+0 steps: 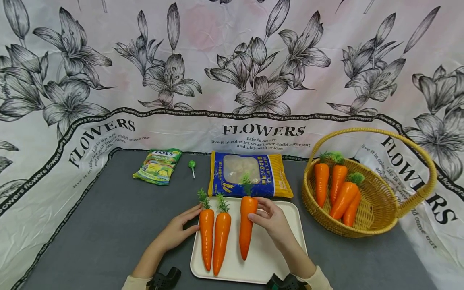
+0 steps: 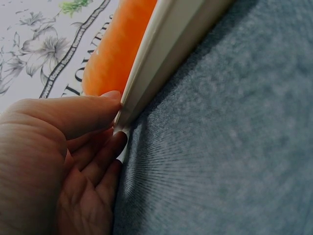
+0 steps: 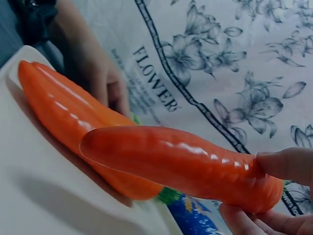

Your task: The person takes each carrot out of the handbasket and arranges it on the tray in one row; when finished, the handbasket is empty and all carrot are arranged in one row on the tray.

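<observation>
In the head view my right hand (image 1: 273,219) grips an orange carrot (image 1: 246,225) by its thick upper end, green top away from me. The right wrist view shows this carrot (image 3: 181,164) raised above the tray, its shadow below. Two more carrots (image 1: 206,237) (image 1: 222,239) lie side by side at the left of the white tray (image 1: 266,266). Against the tray's left edge rests my left hand (image 1: 177,229), fingers extended. Up close in the left wrist view, the thumb of that hand (image 2: 73,122) touches the tray rim (image 2: 151,58) near a carrot (image 2: 115,54).
A yellow wicker basket (image 1: 380,229) with several carrots stands at the right. Behind the tray lies a blue and yellow pasta bag (image 1: 250,173). Farther left are a green lollipop (image 1: 192,164) and a green and yellow candy bag (image 1: 158,166), on the grey table (image 1: 108,225).
</observation>
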Demonstrator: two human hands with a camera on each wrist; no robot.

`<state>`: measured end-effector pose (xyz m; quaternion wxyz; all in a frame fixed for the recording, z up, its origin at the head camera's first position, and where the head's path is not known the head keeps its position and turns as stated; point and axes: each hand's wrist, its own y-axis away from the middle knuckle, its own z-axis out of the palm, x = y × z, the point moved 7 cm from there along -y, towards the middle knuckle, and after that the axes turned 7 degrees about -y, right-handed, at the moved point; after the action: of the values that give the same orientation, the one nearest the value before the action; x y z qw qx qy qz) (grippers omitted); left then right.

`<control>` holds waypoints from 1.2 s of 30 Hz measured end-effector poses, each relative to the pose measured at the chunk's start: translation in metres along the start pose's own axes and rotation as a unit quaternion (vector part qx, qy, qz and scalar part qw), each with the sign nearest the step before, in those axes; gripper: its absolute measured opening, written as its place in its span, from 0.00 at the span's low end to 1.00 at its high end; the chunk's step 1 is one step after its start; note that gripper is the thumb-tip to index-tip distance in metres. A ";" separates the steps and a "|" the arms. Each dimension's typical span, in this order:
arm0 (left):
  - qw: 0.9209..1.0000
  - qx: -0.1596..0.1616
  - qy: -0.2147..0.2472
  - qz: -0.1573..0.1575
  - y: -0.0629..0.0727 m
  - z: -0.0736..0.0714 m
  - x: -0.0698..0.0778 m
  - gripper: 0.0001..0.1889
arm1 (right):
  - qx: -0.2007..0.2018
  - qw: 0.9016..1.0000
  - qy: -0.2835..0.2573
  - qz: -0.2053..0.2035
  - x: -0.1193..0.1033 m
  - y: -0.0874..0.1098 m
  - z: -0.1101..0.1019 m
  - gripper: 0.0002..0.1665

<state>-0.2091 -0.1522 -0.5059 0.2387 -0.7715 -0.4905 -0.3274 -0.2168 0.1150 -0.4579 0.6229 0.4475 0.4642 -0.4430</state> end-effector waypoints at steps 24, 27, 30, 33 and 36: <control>1.000 0.000 -0.006 0.017 0.000 -0.001 0.009 0.27 | 0.008 0.998 0.051 0.030 0.040 0.004 0.021 0.31; 1.000 0.000 -0.007 0.017 0.000 -0.001 0.008 0.28 | -0.001 0.997 0.074 0.034 0.045 0.004 0.021 0.31; 1.000 0.002 -0.004 0.013 0.000 0.000 0.005 0.28 | -0.011 0.994 0.109 0.022 0.048 0.004 0.021 0.32; 1.000 0.004 -0.002 0.007 -0.001 0.001 0.002 0.28 | -0.010 0.987 0.161 0.003 0.046 0.004 0.021 0.33; 1.000 0.004 0.004 0.003 -0.001 0.001 0.000 0.29 | -0.002 0.977 0.211 -0.012 0.043 0.004 0.021 0.35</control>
<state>-0.2096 -0.1506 -0.5067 0.2449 -0.7707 -0.4886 -0.3278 -0.2011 0.0894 -0.4957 0.5060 0.5243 0.5915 -0.3452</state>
